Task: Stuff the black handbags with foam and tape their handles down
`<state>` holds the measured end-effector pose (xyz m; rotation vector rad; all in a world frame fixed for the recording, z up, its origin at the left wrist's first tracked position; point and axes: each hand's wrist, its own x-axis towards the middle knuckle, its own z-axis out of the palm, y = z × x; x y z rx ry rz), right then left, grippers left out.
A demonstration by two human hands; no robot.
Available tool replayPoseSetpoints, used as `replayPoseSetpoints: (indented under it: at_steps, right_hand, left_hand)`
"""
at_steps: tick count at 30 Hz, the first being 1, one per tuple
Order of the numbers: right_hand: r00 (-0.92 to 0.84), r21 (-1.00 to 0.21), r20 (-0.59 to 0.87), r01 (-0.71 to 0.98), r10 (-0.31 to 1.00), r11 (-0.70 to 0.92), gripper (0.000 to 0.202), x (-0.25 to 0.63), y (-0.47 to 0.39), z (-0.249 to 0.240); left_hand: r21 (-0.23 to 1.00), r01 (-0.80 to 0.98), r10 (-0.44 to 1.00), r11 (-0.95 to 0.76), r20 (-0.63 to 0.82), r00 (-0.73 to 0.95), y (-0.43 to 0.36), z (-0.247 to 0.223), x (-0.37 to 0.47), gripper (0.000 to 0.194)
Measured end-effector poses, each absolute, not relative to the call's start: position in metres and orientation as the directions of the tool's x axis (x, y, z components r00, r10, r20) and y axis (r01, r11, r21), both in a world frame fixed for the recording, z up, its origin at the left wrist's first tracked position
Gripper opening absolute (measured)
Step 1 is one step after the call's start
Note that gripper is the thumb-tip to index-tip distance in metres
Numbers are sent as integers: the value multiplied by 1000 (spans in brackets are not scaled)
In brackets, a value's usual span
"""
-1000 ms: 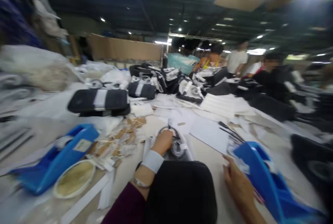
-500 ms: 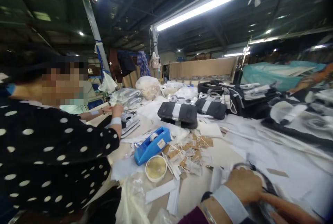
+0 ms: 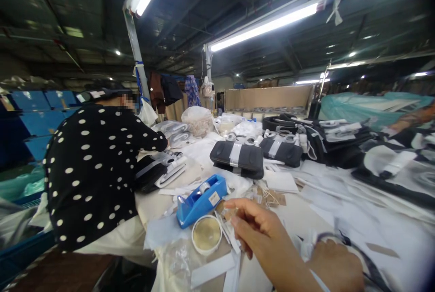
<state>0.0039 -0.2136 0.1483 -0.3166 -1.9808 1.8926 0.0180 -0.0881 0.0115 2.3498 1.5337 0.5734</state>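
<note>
My right hand reaches left across my left wrist, over the pile of brown tags with white strings. Its thumb and index finger are apart, and I make out nothing held between them. Blurred at the lower right, my left hand rests on an item with a dark curved cord or rim; its fingers are hidden. Just left of my right fingertips stands a blue tape dispenser. A round white-rimmed tape roll lies below it, near white paper strips.
Dark cases with clear bands are stacked mid-table. Black bundles lie farther right, beside white sheets. A person in a dotted black top leans over the table's left side. Plastic-wrapped goods sit behind.
My right hand has moved left from beside my left hand to the tags. The co-worker has leaned farther away, uncovering dark folded goods. The view has shifted a little.
</note>
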Motion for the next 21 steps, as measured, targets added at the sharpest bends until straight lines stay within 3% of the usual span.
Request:
replayPoseSetpoints:
  at_steps: [21]
  right_hand:
    - [-940, -989, 114, -139, 322, -56, 33, -59, -234, 161]
  left_hand:
    - [388, 814, 901, -432, 211, 378, -91, 8, 18, 27]
